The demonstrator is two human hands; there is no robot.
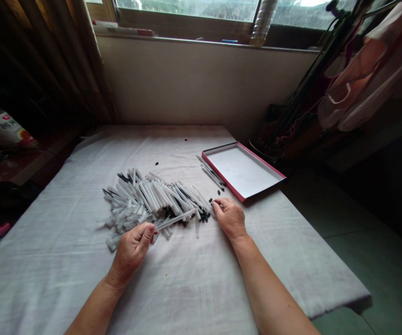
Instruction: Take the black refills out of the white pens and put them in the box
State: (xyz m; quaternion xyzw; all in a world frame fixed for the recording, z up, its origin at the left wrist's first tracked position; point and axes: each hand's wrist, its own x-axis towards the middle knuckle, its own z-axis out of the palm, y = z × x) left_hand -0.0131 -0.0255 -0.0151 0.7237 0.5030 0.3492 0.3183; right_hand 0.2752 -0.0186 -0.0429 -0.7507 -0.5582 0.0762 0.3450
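My left hand (133, 251) is closed, thumb against fingers, on a translucent pen barrel (176, 217) that points to the right above the pile's front edge. A heap of pen parts (155, 195), translucent barrels and thin dark-tipped pieces, lies on the cloth in front of my hands. Small black pieces (204, 216) cluster at its right end. My right hand (231, 218) is at that end, thumb and fingers pinched together. One small black piece (211, 200) shows beside its fingertips; what the pinch holds, if anything, I cannot make out.
A shallow red-edged box lid (246, 170) with a white inside lies at the table's right edge. Several thin pen pieces (212, 173) lie along its left side. A pale cloth (187, 288) covers the table. A wall with a window sill (194, 41) stands behind; a jar (3, 123) is at left.
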